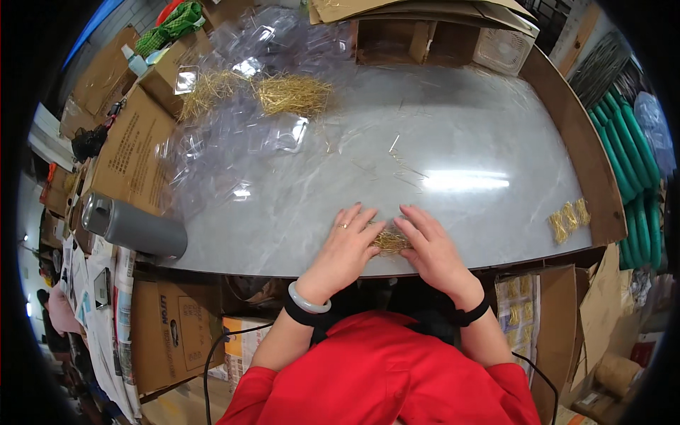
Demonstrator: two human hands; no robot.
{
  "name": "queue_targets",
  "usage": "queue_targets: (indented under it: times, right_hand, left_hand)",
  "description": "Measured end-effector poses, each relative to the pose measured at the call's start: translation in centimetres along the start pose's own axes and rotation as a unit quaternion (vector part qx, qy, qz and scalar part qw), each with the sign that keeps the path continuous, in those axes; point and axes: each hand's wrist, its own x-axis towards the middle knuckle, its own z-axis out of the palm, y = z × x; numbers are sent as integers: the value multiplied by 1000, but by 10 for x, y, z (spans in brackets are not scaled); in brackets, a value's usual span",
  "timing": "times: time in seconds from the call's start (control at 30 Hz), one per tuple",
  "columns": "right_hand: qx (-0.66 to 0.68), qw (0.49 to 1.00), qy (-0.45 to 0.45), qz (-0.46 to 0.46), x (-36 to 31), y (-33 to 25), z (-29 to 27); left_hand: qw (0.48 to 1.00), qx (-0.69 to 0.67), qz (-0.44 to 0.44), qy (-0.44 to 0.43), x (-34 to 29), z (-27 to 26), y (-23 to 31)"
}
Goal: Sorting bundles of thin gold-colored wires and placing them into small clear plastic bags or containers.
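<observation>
Lying loosely piled at lower centre of the frame, near the front edge of the table (496, 227): gold wires (389, 243). Possibly risking a spill over that edge, through pushing too hard; perhaps also risking crossed or bent strands, through pressing unevenly from both ends. Flanking the pile at its left with left hand (342, 248): half opening, curving fingers, touching wires by fingertips. Flanking at right with right hand (433, 249): likewise half opening, touching. Showing no closed grip; hiding any hold under the palms.
</observation>
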Motion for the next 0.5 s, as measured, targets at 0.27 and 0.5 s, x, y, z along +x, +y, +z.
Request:
queue_targets:
  times: [0.27, 0.5]
  right_hand:
    - [-32, 998, -56, -2, -2, 5, 0]
    - [-45, 997, -55, 0, 4, -11, -1]
  left_hand:
    - [994, -74, -68, 51, -7, 13, 15]
    - [977, -138, -119, 108, -6, 32, 40]
